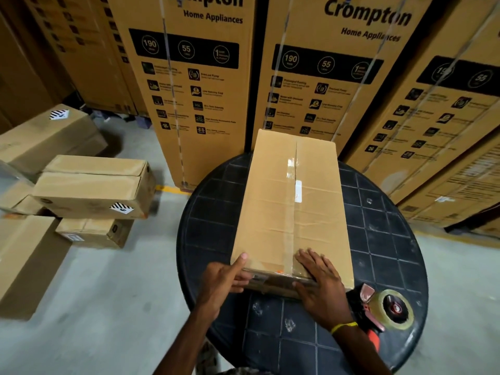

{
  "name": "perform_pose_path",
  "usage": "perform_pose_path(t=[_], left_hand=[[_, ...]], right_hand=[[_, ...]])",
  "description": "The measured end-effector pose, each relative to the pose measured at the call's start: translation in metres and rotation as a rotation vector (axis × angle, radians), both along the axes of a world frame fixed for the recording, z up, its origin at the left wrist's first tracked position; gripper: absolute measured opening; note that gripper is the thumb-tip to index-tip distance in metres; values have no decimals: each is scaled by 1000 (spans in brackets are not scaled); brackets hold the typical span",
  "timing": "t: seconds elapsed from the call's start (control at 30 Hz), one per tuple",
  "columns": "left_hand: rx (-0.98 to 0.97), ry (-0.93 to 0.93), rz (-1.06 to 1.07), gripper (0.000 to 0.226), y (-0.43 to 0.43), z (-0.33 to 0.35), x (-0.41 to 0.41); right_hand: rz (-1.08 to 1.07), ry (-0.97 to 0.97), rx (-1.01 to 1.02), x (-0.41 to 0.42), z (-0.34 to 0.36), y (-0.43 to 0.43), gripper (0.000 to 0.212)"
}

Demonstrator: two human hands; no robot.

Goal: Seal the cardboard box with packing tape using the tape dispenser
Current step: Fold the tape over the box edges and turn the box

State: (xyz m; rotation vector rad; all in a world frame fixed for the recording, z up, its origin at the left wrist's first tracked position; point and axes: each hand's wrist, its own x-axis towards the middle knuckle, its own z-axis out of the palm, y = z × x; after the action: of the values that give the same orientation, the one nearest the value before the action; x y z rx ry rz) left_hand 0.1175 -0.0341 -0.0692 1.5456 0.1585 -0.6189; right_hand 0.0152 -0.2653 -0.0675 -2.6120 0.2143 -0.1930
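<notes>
Lengthwise, cardboard box points away; left hand grips its corner, right hand presses flat

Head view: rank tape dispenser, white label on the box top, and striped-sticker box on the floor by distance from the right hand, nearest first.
1. tape dispenser: on the table, just right of the right hand.
2. white label: ahead, midway along the cardboard box top.
3. striped-sticker box: on the floor, far left.

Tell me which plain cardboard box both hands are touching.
The long cardboard box on the round black table: left hand at its near corner, right hand flat on top. The other boxes lie on the floor.
</notes>
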Motion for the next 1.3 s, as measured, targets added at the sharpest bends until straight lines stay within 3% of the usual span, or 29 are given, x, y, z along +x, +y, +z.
perform_pose_path(t=[0.23,0.37,0.5,0.57,0.63,0.73,0.83,1.0,1.13,1.3], left_hand=[[5,-162,-191,33,16,-18,9],[110,-284,-325,52,28,-34,24],[354,-604,-444,66,32,-32,36],[484,-803,-396,66,34,-23,42],[467,-994,-343,53,35,-16,45],[412,-1171,-450,39,27,-9,44],[369,-1229,-515,28,26,-11,50],[317,-1364,-535,14,26,-14,59],[320,-1455,-566,28,30,-13,63],[285,-1390,-530,31,35,-11,59]], right_hand=[[11,-9,7,-1,-4,-2,64],[12,-6,-16,-2,-7,-3,64],[24,-42,-73,-5,-13,-3,64],[19,-79,-114,-6,-17,-2,65],[-25,-127,-158,-6,-22,4,67],[26,-241,-246,6,-22,32,67],[276,-369,-325,34,-20,69,54],[299,-541,-379,57,-21,74,22],[361,-552,-462,56,-28,59,28],[370,-501,-558,19,-30,-3,43]])
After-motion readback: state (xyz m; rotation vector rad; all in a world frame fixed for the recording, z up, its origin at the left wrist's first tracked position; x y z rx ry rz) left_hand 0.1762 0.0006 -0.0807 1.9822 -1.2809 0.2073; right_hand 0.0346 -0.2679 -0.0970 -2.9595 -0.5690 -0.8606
